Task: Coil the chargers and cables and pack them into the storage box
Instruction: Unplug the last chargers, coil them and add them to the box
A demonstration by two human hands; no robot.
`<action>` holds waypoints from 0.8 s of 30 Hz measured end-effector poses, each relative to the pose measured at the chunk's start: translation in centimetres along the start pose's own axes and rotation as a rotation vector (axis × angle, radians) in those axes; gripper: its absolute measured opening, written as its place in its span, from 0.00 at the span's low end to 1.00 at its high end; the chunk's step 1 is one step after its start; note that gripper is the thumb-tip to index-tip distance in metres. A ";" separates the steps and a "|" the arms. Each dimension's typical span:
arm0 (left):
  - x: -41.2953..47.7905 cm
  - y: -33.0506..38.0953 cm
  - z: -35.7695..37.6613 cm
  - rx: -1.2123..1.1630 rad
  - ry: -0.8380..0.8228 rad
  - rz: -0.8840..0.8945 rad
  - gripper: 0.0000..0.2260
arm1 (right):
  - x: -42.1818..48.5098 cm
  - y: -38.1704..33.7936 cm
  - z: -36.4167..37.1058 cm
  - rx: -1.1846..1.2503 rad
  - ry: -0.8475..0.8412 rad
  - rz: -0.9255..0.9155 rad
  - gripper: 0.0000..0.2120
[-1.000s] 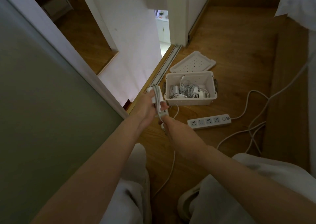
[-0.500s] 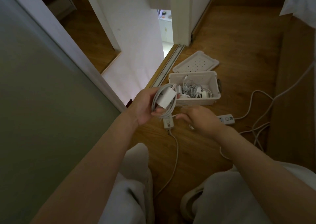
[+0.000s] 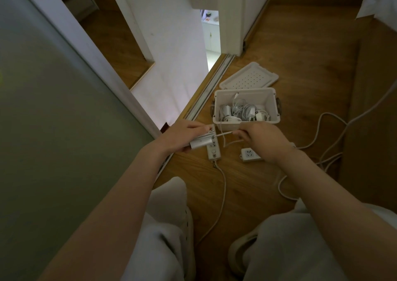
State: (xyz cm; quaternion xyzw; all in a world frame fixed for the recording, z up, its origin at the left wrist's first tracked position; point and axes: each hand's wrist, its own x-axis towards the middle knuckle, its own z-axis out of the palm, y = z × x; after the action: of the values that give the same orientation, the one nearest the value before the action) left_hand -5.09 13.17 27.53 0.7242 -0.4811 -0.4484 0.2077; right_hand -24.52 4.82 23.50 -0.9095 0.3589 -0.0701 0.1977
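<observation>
Left hand [image 3: 184,135] grips a coiled white charger [image 3: 199,143] just before the white plastic storage box [image 3: 225,127]. Right hand [image 3: 265,140], before its front rim, pinches the loose cable end [image 3: 226,133].

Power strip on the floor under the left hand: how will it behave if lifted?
The power strip looks like rigid plastic, so probably stiff. Its cord trails loose over the floor, so it will likely dangle and drag. Flat and boxy, it should slide, not roll.
</observation>
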 end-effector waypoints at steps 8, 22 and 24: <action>1.1 -0.2 1.4 0.345 0.176 0.086 0.18 | -0.7 -2.3 -0.2 0.006 0.204 -0.030 0.15; 2.6 1.7 3.8 -0.127 0.490 0.076 0.14 | -2.2 -6.2 2.5 0.329 0.045 0.063 0.11; 2.9 2.2 3.4 -0.353 0.502 -0.015 0.13 | -2.7 -6.6 3.2 0.279 -0.045 0.063 0.14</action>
State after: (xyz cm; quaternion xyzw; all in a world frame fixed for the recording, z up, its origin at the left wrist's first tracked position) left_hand -8.69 10.09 26.12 0.7684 -0.3240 -0.3338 0.4394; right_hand -21.52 11.98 23.34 -0.8627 0.3695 -0.0928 0.3325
